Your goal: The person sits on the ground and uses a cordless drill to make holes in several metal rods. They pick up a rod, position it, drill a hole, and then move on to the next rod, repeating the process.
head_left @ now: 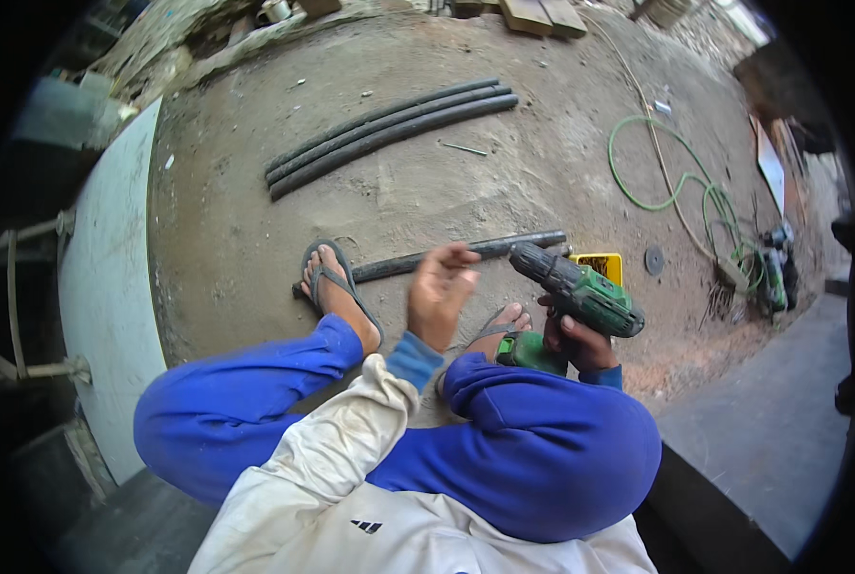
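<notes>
My right grip (588, 344) is wrapped around the handle of the green-and-black drill (585, 287), and I hold it tilted above my right foot (504, 330), with its dark chuck pointing up and to the left. To the left of the drill hangs my left grip (437, 298), its fingers parted and loosely bent over a single dark pipe (389, 267). That pipe lies on the ground just beyond the drill's chuck and runs leftward to my left foot (349, 308). Farther beyond the drill, to the left, three dark pipes (389, 122) lie side by side, with a thin metal rod (465, 148) near them. Just behind the drill sits a yellow container (621, 266), and right of that a grey disc (654, 259); a green hose (649, 208) loops farther off. Any lettering on the drill is too small for me to read. Below and left of it, my white shirt (418, 531) carries a small black mark of slanted bars.
</notes>
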`<state>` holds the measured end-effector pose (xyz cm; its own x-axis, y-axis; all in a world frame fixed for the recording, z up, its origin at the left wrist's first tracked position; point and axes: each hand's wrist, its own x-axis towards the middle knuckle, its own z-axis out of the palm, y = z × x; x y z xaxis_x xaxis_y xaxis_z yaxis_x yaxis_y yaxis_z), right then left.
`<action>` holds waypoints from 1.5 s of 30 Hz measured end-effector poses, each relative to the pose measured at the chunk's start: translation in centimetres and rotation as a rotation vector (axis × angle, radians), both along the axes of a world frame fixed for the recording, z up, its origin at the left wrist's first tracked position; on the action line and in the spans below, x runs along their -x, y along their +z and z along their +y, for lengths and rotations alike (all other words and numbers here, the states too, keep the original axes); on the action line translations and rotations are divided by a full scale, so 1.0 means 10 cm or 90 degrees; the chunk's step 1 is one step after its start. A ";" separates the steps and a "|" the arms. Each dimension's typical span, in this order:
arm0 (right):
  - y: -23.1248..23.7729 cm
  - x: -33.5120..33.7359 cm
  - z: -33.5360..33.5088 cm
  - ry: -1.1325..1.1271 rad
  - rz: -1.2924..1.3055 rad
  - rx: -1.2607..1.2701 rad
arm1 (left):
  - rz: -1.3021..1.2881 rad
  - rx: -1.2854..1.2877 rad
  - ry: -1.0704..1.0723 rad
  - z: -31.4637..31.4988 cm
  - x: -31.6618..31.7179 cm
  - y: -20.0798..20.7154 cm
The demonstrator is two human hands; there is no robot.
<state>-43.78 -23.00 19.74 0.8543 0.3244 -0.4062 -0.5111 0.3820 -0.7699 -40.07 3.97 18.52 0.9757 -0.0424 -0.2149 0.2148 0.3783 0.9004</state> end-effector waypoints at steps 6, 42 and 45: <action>0.68 -0.80 0.03 0.280 -0.030 0.245 | 0.229 0.663 0.060 -0.66 0.05 0.33; 0.94 -0.64 0.40 0.195 -0.477 0.913 | 0.072 0.302 0.061 -0.35 -0.37 0.89; 0.98 -0.62 0.45 0.172 -0.450 0.867 | 0.068 0.403 0.124 -0.44 -0.38 0.82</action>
